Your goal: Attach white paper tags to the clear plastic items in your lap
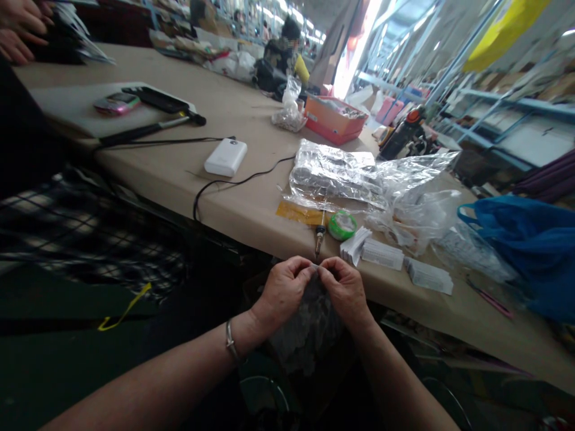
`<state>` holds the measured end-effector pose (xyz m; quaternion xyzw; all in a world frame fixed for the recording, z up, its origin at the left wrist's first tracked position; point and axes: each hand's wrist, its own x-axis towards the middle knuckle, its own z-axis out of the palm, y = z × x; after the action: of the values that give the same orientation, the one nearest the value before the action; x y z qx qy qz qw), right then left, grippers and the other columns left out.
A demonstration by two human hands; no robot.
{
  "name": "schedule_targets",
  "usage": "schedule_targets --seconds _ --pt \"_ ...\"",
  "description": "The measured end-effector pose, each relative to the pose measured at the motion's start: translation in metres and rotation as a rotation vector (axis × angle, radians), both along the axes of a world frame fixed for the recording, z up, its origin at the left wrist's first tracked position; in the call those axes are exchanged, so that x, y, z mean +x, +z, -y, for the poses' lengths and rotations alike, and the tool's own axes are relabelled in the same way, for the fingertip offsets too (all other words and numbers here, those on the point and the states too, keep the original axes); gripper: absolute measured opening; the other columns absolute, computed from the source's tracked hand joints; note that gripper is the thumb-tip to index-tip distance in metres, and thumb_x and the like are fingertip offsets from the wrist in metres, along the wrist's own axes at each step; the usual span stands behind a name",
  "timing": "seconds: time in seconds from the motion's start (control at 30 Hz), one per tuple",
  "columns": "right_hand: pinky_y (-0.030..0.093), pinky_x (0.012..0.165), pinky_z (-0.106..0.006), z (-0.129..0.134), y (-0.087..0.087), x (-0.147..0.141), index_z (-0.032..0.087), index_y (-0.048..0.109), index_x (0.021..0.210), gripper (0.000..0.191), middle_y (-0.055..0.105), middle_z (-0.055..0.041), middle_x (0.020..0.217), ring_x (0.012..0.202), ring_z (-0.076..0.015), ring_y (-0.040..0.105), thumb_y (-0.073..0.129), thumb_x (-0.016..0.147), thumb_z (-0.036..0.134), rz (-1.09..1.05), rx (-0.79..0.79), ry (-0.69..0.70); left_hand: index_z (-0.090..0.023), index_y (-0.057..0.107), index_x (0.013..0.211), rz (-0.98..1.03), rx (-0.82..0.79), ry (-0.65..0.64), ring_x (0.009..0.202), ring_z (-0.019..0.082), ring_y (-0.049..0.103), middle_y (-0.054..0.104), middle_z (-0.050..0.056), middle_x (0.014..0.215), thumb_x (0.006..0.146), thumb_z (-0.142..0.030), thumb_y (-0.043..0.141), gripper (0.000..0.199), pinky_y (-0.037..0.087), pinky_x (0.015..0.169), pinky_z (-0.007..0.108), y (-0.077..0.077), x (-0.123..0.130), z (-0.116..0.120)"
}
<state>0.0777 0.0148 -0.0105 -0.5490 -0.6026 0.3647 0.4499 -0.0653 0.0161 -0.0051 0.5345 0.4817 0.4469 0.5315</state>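
Observation:
My left hand (pixel 290 289) and my right hand (pixel 344 290) meet at the table's front edge, thumbs and forefingers pinched together. Between the fingertips is a small pale bit, too small to make out. Just beyond them a slim pen-like tool (pixel 320 234) with a metal end points towards my fingers. Beside it lies a round green-rimmed roll or tub (pixel 342 225). Stacks of small white printed labels (pixel 383 254) are to the right of my right hand. Below my hands, a heap of pale grey scraps (pixel 303 335) shows dimly.
Clear plastic packaging (pixel 336 173) covers the table beyond the tool. A white power bank (pixel 226 157) with a black cable lies left of it. An orange box (pixel 335 120) stands further back. A blue bag (pixel 507 245) and pink-handled tool (pixel 489 297) are right. Another person's hands (pixel 20 30) show upper left.

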Motion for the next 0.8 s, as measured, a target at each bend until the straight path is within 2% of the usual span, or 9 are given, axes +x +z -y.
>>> schedule_targets --seconds 0.3,0.8 --pt "0.036 0.054 -0.022 -0.004 -0.004 -0.002 0.019 0.056 0.071 0.014 0.051 0.0041 0.061 0.056 -0.0115 0.045 0.055 0.079 0.031 0.086 0.088 -0.031 -0.017 0.065 0.073 -0.144 0.136 0.022 0.067 0.013 0.055 0.063 0.000 0.069 0.082 -0.025 0.051 0.018 0.041 0.065 0.022 0.000 0.000 -0.006" --pt "0.037 0.056 -0.024 -0.008 -0.005 -0.003 0.020 0.056 0.073 0.013 0.052 0.0034 0.063 0.058 -0.0128 0.047 0.053 0.080 0.030 0.096 0.126 -0.035 -0.017 0.064 0.072 -0.144 0.157 0.022 0.065 0.012 0.054 0.061 -0.001 0.067 0.083 -0.026 0.051 0.019 0.040 0.064 0.021 -0.007 0.003 -0.015"
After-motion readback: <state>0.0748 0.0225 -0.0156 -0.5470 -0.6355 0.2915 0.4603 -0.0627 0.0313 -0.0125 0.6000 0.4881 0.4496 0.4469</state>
